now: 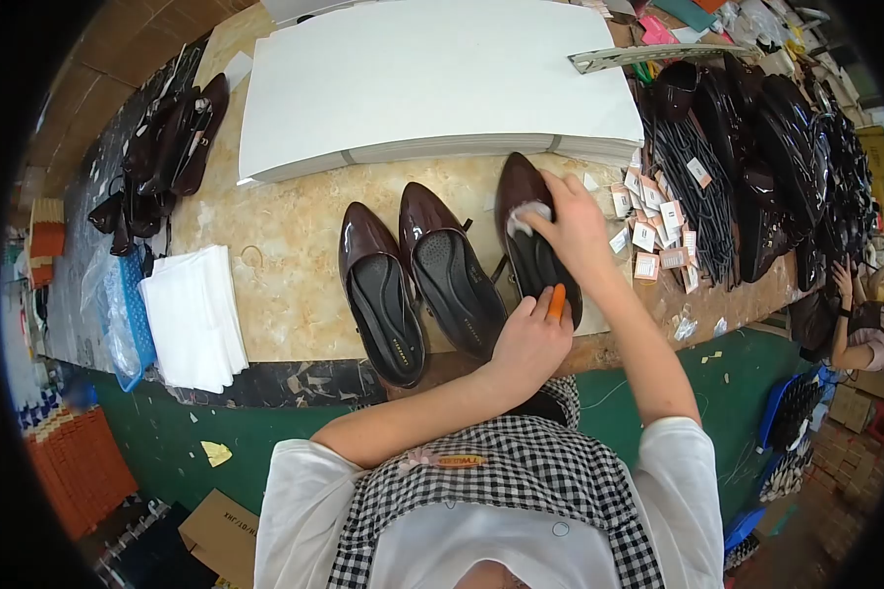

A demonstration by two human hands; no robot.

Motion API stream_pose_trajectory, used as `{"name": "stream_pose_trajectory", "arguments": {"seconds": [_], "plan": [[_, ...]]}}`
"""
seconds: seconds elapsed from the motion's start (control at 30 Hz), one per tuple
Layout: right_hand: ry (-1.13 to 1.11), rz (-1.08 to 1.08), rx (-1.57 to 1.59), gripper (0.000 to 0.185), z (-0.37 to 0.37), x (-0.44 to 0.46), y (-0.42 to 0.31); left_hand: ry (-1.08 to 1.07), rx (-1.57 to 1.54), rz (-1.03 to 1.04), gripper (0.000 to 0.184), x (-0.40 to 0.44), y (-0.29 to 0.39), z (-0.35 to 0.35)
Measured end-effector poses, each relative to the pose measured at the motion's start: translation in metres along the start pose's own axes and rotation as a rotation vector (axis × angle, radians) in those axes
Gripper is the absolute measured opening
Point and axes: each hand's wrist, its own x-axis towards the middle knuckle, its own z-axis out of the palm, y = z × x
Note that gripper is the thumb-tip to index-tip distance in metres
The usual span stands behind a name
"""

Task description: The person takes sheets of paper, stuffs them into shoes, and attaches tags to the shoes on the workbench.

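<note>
Three dark burgundy pointed shoes with black insoles lie toes away from me on the table. My right hand (572, 228) is at the front of the rightmost shoe (523, 182), its fingers closed on a white wad (530, 214) at the shoe's opening. My left hand (535, 339) is at that shoe's heel, fingers curled around an orange-handled object (557, 303); the heel is partly hidden by this hand. Just left stands the middle shoe (432, 218), and beside it the leftmost shoe (368, 236). Neither of those two is touched by my fingers.
A large white paper stack (442, 79) lies behind the shoes, with a metal ruler (648, 57) on its right corner. Small tags (648, 231), black straps and more shoes (791, 147) are at right. White sheets (198, 319), a blue basket and dark shoes lie left. Another person's arm shows far right.
</note>
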Motion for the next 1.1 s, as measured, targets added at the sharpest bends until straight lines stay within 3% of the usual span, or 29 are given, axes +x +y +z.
{"name": "stream_pose_trajectory", "arguments": {"seconds": [0.13,0.2,0.23,0.27,0.3,0.33,0.37,0.4,0.53,0.6,0.63,0.67,0.7,0.73,0.83,0.9,0.97,1.03,1.07,1.1], "plan": [[-0.010,-0.043,0.057,0.059,0.003,-0.004,0.007,-0.152,-0.034,0.079,0.041,0.010,-0.014,-0.019],[0.017,-0.082,0.106,0.056,-0.023,-0.011,0.011,-0.422,0.015,0.091,0.043,0.050,-0.051,-0.084],[0.027,-0.059,0.140,0.054,-0.038,-0.022,0.005,-0.141,-0.073,-0.103,0.049,0.074,-0.086,-0.109],[0.059,-0.040,0.165,0.053,-0.044,-0.031,0.003,0.278,0.263,0.002,0.051,0.095,-0.141,-0.096],[0.100,-0.013,0.188,0.051,-0.048,-0.039,-0.001,0.364,0.382,-0.081,0.053,0.126,-0.207,-0.080],[0.123,-0.026,0.187,0.049,-0.052,-0.049,-0.006,0.285,0.370,-0.228,0.052,0.135,-0.251,-0.072],[0.152,-0.042,0.185,0.048,-0.055,-0.056,-0.010,0.213,0.357,-0.373,0.051,0.141,-0.277,-0.070],[0.184,-0.053,0.185,0.046,-0.058,-0.061,-0.014,0.236,0.310,-0.382,0.050,0.144,-0.281,-0.065],[0.230,0.149,0.455,0.046,-0.060,-0.081,-0.026,0.285,0.022,-0.346,0.036,0.128,-0.247,-0.068],[0.247,0.244,0.966,0.047,-0.058,-0.080,-0.043,0.345,-0.039,-0.188,0.015,0.097,-0.182,-0.106],[0.256,0.300,1.227,0.047,-0.055,-0.082,-0.049,0.227,-0.125,-0.201,0.016,0.074,-0.131,-0.132],[0.141,0.462,1.531,0.049,-0.050,-0.084,-0.038,0.189,-0.251,0.138,0.019,0.035,-0.099,-0.126],[0.013,0.625,1.827,0.051,-0.041,-0.085,-0.026,0.195,-0.395,0.211,0.019,0.020,-0.085,-0.133],[-0.026,0.665,1.818,0.052,-0.031,-0.085,-0.024,0.192,-0.537,0.286,0.021,0.004,-0.071,-0.140],[-0.206,0.766,1.941,0.049,0.004,-0.101,-0.038,0.463,-0.611,0.148,0.018,-0.005,-0.086,-0.141],[-0.344,0.628,1.382,0.053,-0.042,-0.064,-0.094,0.542,-0.757,0.169,0.012,-0.015,-0.087,-0.123],[-0.616,0.333,1.162,0.067,-0.049,-0.049,-0.069,0.455,-0.501,-0.157,0.017,-0.040,-0.106,-0.109],[-0.132,0.011,0.746,0.090,-0.059,-0.043,-0.078,0.634,-0.554,-0.660,0.032,-0.036,-0.120,-0.113],[-0.184,-0.138,0.704,0.102,-0.061,-0.051,-0.121,0.492,-0.675,-0.730,0.042,-0.037,-0.116,-0.120],[-0.198,-0.372,0.494,0.099,-0.041,-0.058,-0.132,0.542,-1.041,-0.777,0.042,-0.039,-0.114,-0.109]]}}
